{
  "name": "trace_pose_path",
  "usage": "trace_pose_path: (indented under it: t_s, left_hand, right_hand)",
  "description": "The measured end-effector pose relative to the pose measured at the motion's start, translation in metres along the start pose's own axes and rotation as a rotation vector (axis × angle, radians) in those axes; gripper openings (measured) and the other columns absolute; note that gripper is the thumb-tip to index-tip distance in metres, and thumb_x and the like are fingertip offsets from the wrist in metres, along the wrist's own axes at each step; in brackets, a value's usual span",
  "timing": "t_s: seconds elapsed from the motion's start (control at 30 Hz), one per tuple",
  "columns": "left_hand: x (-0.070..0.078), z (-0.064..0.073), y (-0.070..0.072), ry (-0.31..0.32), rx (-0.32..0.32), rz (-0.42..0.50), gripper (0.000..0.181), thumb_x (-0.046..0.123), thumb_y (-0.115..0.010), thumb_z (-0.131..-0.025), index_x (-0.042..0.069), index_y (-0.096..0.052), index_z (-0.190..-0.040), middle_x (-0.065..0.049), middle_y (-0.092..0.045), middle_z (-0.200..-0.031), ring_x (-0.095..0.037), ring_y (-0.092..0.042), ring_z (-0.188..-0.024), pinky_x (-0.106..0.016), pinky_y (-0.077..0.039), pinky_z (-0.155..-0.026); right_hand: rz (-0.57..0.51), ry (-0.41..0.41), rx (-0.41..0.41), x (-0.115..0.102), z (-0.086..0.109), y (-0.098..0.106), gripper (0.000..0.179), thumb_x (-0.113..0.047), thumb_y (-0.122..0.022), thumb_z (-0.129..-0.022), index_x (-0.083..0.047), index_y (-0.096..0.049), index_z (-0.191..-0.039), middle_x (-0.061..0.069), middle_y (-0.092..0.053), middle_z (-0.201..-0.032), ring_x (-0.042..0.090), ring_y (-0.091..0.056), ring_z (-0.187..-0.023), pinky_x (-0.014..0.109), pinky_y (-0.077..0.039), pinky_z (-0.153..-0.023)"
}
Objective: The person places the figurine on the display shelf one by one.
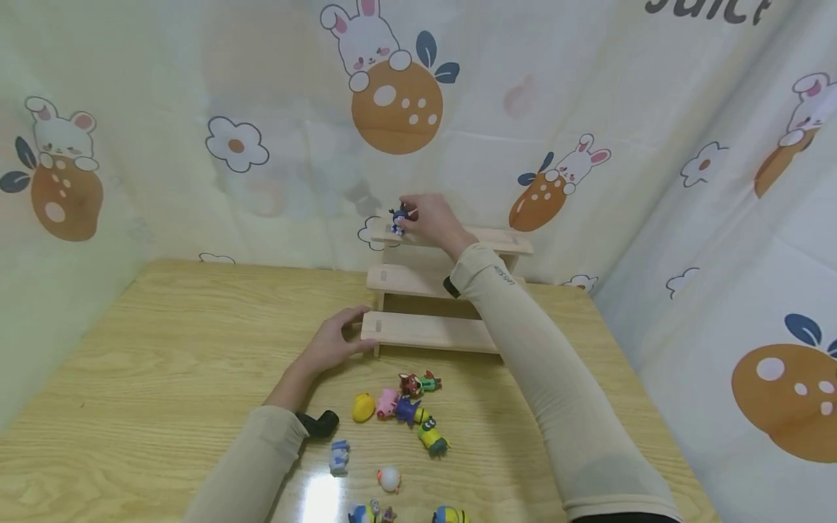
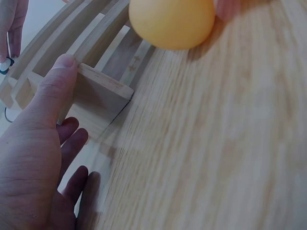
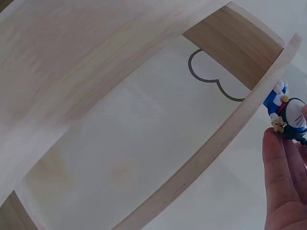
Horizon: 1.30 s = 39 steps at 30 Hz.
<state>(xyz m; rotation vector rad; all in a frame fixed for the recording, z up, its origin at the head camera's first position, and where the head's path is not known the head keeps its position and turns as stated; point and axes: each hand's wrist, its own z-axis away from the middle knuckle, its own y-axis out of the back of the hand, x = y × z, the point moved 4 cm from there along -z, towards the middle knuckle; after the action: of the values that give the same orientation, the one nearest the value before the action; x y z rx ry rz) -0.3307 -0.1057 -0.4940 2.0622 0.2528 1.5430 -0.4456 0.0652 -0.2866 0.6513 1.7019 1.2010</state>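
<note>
A small blue-and-white cat figurine (image 1: 397, 221) with a yellow star is pinched in my right hand (image 1: 431, 218), at the left end of the top step of a three-step wooden display stand (image 1: 431, 332). In the right wrist view the figurine (image 3: 292, 115) has its feet right at the edge of the top board (image 3: 206, 158). My left hand (image 1: 332, 341) grips the left end of the lowest step. Its thumb (image 2: 55, 84) lies on the front edge in the left wrist view, with the other fingers behind the end.
In front of the stand lie a yellow toy (image 1: 363, 407), a pink pig (image 1: 387, 403), a brown-and-green fox figure (image 1: 420, 383) and yellow-and-blue figures (image 1: 431, 437). Nearer are a light-blue figure (image 1: 339, 457) and a white round toy (image 1: 389, 479). A printed curtain (image 1: 281, 196) hangs behind.
</note>
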Motion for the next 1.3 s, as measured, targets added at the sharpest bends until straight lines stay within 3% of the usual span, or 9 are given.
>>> trace_pose_path:
  t_s: [0.3,0.5,0.73,1.0,1.17,1.3]
  left_hand:
    - [0.001,0.000,0.001,0.015,-0.005,-0.003,0.074,0.041,-0.077,-0.077,0.015,-0.047,-0.139,-0.009,-0.052,-0.138,-0.029,-0.048,-0.128,-0.046,-0.035,-0.111]
    - [0.000,0.002,0.000,0.008,0.005,-0.002,0.074,0.040,-0.078,-0.076,0.015,-0.047,-0.139,-0.011,-0.052,-0.139,-0.030,-0.048,-0.128,-0.047,-0.034,-0.111]
    - [-0.001,0.001,0.001,0.007,0.000,-0.009,0.076,0.042,-0.077,-0.076,0.015,-0.047,-0.140,-0.011,-0.051,-0.140,-0.030,-0.048,-0.129,-0.047,-0.033,-0.111]
    - [0.000,-0.002,0.001,0.008,-0.007,-0.012,0.076,0.044,-0.076,-0.077,0.015,-0.046,-0.140,-0.010,-0.052,-0.138,-0.030,-0.048,-0.128,-0.047,-0.033,-0.112]
    - [0.002,-0.001,0.003,0.009,-0.003,-0.018,0.074,0.041,-0.077,-0.077,0.015,-0.046,-0.140,-0.011,-0.054,-0.136,-0.031,-0.048,-0.128,-0.050,-0.033,-0.111]
    - [0.003,0.000,0.001,0.018,-0.018,-0.025,0.077,0.045,-0.075,-0.077,0.016,-0.044,-0.142,-0.011,-0.051,-0.139,-0.031,-0.045,-0.130,-0.050,-0.031,-0.112]
  right_hand:
    - [0.063,-0.023,-0.008,0.003,0.004,0.007,0.059,-0.024,-0.064,-0.091,-0.005,-0.041,-0.143,0.014,-0.059,-0.130,0.024,-0.062,-0.111,0.034,-0.047,-0.099]
    - [0.086,0.027,0.014,0.008,0.026,0.010,0.057,-0.020,-0.063,-0.091,-0.003,-0.042,-0.142,0.018,-0.056,-0.129,0.026,-0.064,-0.106,0.036,-0.051,-0.093]
    - [0.016,0.117,0.030,0.003,0.075,-0.009,0.048,-0.016,-0.063,-0.090,-0.003,-0.052,-0.135,0.017,-0.059,-0.120,0.026,-0.065,-0.103,0.033,-0.056,-0.085]
    - [-0.017,0.224,0.014,-0.006,0.142,-0.054,0.039,-0.018,-0.066,-0.090,-0.006,-0.060,-0.126,0.012,-0.065,-0.112,0.022,-0.065,-0.098,0.031,-0.056,-0.082]
    - [-0.019,0.266,-0.069,-0.014,0.178,-0.082,0.028,-0.017,-0.067,-0.089,-0.005,-0.067,-0.115,0.008,-0.068,-0.103,0.018,-0.066,-0.091,0.030,-0.057,-0.078]
    - [0.001,0.247,-0.164,-0.018,0.201,-0.096,0.020,-0.017,-0.069,-0.088,-0.007,-0.070,-0.104,0.003,-0.069,-0.092,0.012,-0.065,-0.079,0.024,-0.055,-0.070]
